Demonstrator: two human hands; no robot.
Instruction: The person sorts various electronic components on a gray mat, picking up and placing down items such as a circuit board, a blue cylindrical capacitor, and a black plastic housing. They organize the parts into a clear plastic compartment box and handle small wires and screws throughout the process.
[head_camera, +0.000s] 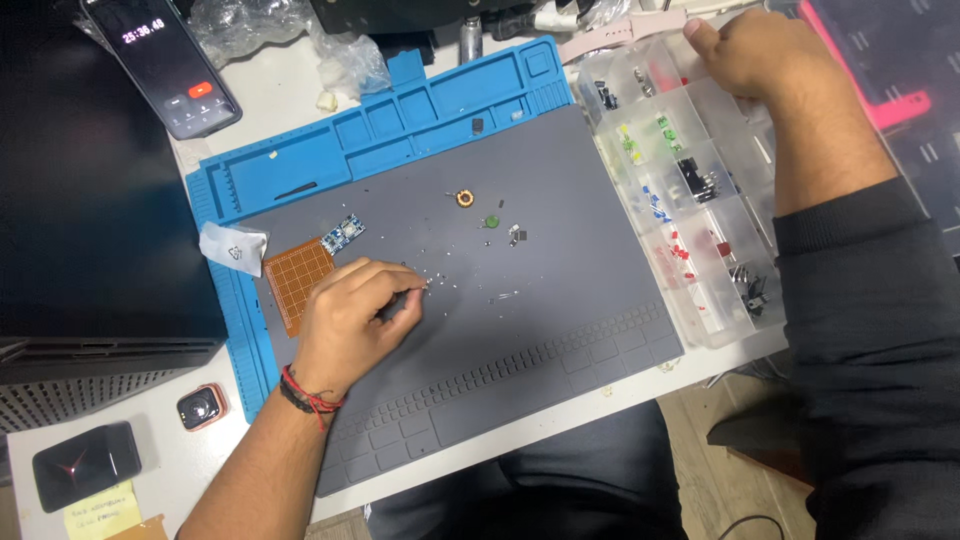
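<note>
Screens and labels around my mat

Black phone (163, 62) lit up top left, small dark phone (86, 465) and yellow sticky note (102, 510) bottom left, smartwatch (202, 407) beside them, white packet (232, 246) on the mat's edge.

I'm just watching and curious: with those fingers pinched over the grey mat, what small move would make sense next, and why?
Probably lift the left hand slightly and carry it toward the brown perforated board beside it. Its fingertips are pinched together right where tiny loose parts lie on the grey mat, though whether they grip one is too small to tell. The right hand rests on the clear compartment box.
</note>
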